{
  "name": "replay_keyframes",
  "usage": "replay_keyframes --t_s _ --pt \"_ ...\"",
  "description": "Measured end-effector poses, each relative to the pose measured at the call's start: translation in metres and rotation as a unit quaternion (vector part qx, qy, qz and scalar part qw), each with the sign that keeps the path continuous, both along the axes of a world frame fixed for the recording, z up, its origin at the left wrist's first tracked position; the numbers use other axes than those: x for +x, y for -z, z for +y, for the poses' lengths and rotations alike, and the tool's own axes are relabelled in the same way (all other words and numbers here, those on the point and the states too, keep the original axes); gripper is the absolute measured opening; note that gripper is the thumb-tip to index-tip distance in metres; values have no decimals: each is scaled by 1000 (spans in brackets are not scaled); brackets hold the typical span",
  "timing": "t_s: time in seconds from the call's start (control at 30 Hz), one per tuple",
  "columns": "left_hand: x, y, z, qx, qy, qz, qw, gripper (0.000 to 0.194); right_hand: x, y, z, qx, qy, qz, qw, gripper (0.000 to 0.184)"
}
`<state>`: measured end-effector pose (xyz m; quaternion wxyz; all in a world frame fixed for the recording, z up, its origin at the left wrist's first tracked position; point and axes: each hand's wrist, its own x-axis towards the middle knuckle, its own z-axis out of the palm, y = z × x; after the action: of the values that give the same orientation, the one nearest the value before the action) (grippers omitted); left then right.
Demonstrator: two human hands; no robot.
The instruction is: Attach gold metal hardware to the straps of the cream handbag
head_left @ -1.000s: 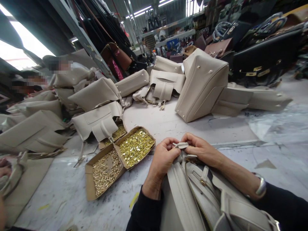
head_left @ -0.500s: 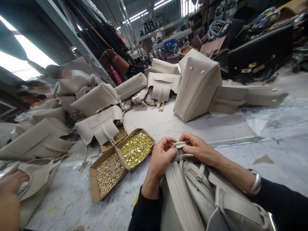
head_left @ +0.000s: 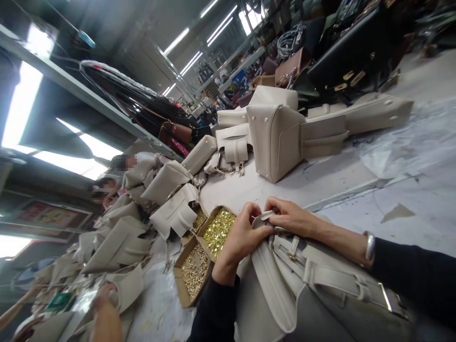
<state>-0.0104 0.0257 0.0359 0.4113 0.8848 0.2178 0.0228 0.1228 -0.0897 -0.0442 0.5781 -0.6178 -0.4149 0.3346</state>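
Observation:
A beige leather handbag (head_left: 265,292) lies at the front with its top toward me, showing a zip and a strap with a metal buckle (head_left: 388,298). At its far end, a short leather tab (head_left: 266,216) sits between both hands. My left hand (head_left: 242,237) is closed on the tab from the left, thumb laid along the bag's edge. From the right, my right hand (head_left: 290,216) pinches the same tab, its fingers curled. The exact grip of the fingertips is partly hidden.
Left of the hands are joined cardboard trays (head_left: 179,281) with gold rivets and flat gold pieces. A beige bag (head_left: 276,142) stands beyond, among several others. A black bag (head_left: 351,59) lies at back right. Another person's hand (head_left: 106,290) holds beige leather at lower left.
The view has tilted and swung left, so more of the ceiling and co-workers shows. Both hands keep hold of the tab; my left hand has turned slightly, its thumb lying lower along the bag.

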Motion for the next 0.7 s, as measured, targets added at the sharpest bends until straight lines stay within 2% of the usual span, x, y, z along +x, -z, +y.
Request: replay_keyframes --t_s 0.17,0.33,0.43,0.53,0.6,0.7 --pt "5 -6 -3 21 7 34 999 22 -2 2 1 20 9 -12 1000 12" --pt "9 -9 -14 174 11 74 982 24 -2 2 0 19 5 -10 1000 11" --pt "12 -16 -25 288 33 120 950 22 -1 0 -1 22 3 -26 999 12" --pt "16 -26 -33 403 70 195 891 13 -1 -2 -3 32 -4 -48 998 13" --pt "19 -30 -36 450 96 227 859 14 -1 -2 -4 37 -2 -57 998 13" --pt "23 -31 -35 476 133 242 835 19 -1 -1 -4 39 4 -57 998 11"
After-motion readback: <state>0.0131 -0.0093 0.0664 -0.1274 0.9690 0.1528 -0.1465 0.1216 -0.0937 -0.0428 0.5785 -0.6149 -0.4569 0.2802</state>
